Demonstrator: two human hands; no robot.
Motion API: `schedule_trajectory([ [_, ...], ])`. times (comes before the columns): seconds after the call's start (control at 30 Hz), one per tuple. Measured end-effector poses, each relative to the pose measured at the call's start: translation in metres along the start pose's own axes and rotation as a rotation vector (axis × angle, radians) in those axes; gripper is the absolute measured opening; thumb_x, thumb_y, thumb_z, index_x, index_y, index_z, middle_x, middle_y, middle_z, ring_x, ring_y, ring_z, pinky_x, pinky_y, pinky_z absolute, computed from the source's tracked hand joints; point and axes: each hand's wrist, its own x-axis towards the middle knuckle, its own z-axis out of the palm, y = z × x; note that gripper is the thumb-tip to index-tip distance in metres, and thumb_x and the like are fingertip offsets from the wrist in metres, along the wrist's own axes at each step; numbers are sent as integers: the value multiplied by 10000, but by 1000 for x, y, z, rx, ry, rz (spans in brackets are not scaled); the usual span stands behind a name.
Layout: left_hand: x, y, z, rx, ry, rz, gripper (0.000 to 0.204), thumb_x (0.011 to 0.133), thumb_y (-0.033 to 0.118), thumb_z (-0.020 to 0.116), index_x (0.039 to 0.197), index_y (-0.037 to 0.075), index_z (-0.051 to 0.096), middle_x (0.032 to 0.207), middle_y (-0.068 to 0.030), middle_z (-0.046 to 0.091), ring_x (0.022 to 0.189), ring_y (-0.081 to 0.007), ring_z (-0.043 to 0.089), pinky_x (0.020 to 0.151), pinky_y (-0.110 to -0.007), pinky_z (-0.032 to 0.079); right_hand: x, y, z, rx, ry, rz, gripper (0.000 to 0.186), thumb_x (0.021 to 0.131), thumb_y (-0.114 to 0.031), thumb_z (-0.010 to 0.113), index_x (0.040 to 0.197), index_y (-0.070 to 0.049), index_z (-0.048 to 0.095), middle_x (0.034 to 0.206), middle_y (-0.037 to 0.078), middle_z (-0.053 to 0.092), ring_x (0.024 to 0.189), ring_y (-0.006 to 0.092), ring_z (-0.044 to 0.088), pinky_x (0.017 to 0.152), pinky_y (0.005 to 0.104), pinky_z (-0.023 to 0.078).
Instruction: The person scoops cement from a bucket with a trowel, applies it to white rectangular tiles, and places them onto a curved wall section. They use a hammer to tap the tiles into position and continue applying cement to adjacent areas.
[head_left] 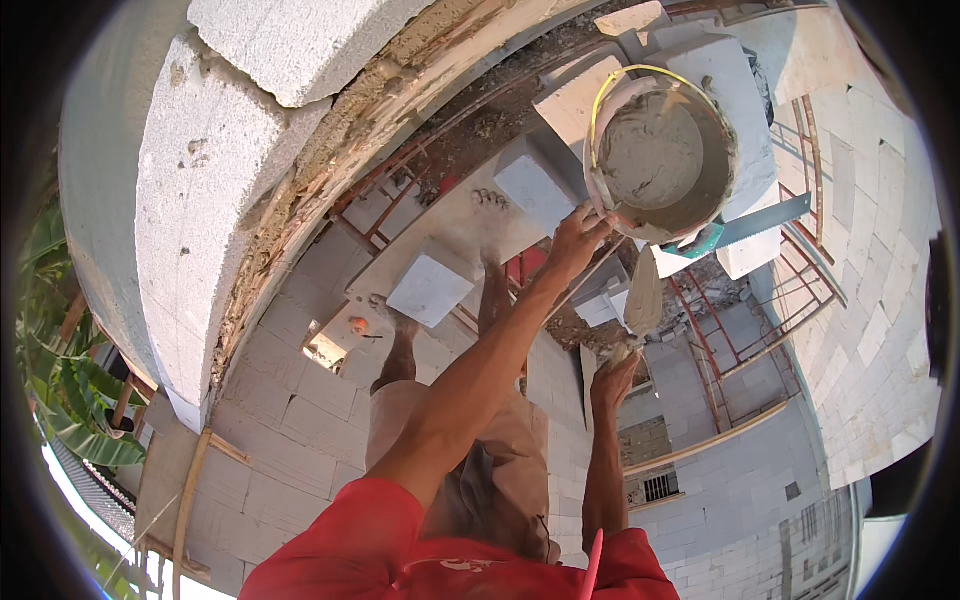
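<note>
counted one bucket [718, 180] containing grey mortar [655, 150], one trowel [645, 297], one handsaw [765, 218]. noted left grip [580, 240] clamped on bucket rim, right grip [614, 382] clamped on trowel handle.

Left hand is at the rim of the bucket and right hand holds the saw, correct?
No: the right hand holds a mortar-coated trowel, not the saw, as the head view shows. The left hand is at the rim of the bucket.
</note>
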Motion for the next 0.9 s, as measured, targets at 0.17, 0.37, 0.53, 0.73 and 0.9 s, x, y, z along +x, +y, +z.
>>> schedule_trajectory([
  [0.17, -2, -9, -4, -48, -3, -7, 623, 986, 330, 689, 1435, -53, 489, 1299, -171, 691, 1209, -241, 647, 1024, -346, 496, 3, -22, -80, 196, -68, 180, 662, 884, -188, 724, 1395, 73, 392, 1163, 328, 639, 1117, 492, 630, 954, 536, 482],
  [0.37, -6, -22, -16, 89, -39, -129, 615, 1037, 293, 598, 1557, 52, 376, 1443, -147, 591, 1290, -282, 598, 1105, -414, 414, 55, -92, -142, 323, 38, 37, 714, 867, -191, 765, 1432, 35, 391, 1246, 297, 650, 1153, 429, 659, 999, 489, 486],
  [0.53, -62, -26, -17, -23, -224, -282, 641, 1043, 386, 600, 1550, 48, 400, 1475, -156, 555, 1356, -278, 544, 1139, -415, 400, 48, -124, -139, 404, 115, -26, 736, 853, -125, 771, 1454, 30, 376, 1312, 248, 651, 1200, 410, 645, 1025, 472, 482],
  [0.73, -124, -16, 1, -97, -374, -285, 640, 1018, 398, 649, 1479, -9, 470, 1358, -134, 612, 1224, -200, 592, 1051, -340, 462, 33, -147, -126, 417, 87, -192, 670, 917, -163, 729, 1460, 20, 383, 1370, 234, 621, 1241, 431, 605, 1045, 488, 464],
  [0.9, -138, -4, 8, -78, -416, -236, 542, 1021, 408, 653, 1355, -7, 551, 1247, -48, 617, 1126, -125, 545, 975, -306, 450, 28, -160, -120, 347, 54, -341, 594, 959, -110, 596, 1491, 24, 369, 1458, 164, 576, 1339, 422, 537, 1107, 492, 427],
])
